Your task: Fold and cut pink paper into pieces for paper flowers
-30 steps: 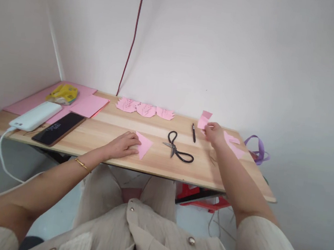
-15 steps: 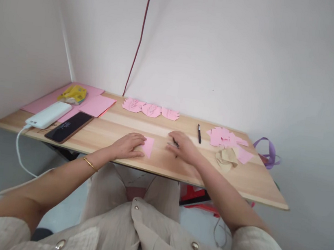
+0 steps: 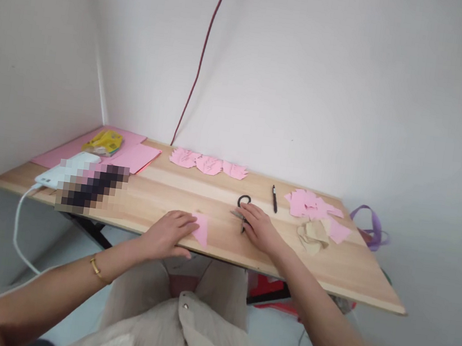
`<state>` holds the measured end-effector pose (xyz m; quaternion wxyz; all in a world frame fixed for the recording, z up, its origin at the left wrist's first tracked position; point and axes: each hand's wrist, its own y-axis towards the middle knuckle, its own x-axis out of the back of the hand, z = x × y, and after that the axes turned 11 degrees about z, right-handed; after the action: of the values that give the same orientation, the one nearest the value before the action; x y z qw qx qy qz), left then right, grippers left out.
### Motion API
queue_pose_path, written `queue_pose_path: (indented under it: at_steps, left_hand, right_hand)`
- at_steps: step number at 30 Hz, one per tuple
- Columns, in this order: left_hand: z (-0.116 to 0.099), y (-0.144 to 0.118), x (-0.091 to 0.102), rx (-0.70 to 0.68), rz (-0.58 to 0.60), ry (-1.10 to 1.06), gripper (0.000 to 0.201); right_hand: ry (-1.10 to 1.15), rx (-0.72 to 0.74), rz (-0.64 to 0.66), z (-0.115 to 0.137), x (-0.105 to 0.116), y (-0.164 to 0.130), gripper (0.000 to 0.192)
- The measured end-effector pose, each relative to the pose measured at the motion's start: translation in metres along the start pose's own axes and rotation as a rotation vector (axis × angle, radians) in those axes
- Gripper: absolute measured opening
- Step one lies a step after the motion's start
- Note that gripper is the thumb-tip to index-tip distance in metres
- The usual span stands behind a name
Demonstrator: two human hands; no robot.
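Observation:
My left hand (image 3: 168,235) lies palm down at the table's front edge, its fingertips resting on a small piece of pink paper (image 3: 202,230). Its thumb points away from the other fingers. To the right, my right hand (image 3: 261,228) has its fingers curled over a pair of scissors (image 3: 245,200). One black handle loop shows beyond the fingers and the metal blades stand apart near the fingertips; the rest of the scissors is hidden under the hand. A black pen (image 3: 274,198) lies behind my right hand.
Three jagged pink paper cutouts (image 3: 209,164) lie along the wall. Pink scraps (image 3: 306,203) and crumpled brown paper (image 3: 313,235) are at right. Pink sheets (image 3: 142,157), a yellow packet (image 3: 105,141), a white power bank (image 3: 67,168) and a blurred dark object (image 3: 93,188) are at left.
My left thumb has slid off the paper towards the table edge. The scissors have come down to the tabletop under my right hand, with a handle loop now showing. The view has tilted slightly.

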<state>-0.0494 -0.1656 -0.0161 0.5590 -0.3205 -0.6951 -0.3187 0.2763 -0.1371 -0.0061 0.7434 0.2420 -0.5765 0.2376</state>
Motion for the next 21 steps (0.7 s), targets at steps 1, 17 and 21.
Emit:
queue_pose_path:
  at_steps: [1,17,21]
  left_hand:
    - [-0.003,-0.001,-0.001,0.003,-0.014,0.002,0.062]
    - [-0.032,0.048,0.034,0.407,-0.614,-1.281,0.016]
    - [-0.027,0.086,0.047,0.387,-0.750,-1.718,0.022]
  right_hand:
    - [-0.021,-0.010,0.028,-0.010,0.001,0.000,0.044]
    - [-0.136,-0.460,-0.001,-0.050,0.006,0.038,0.033]
    - [0.040,-0.420,-0.182,-0.042,0.027,0.054,0.027]
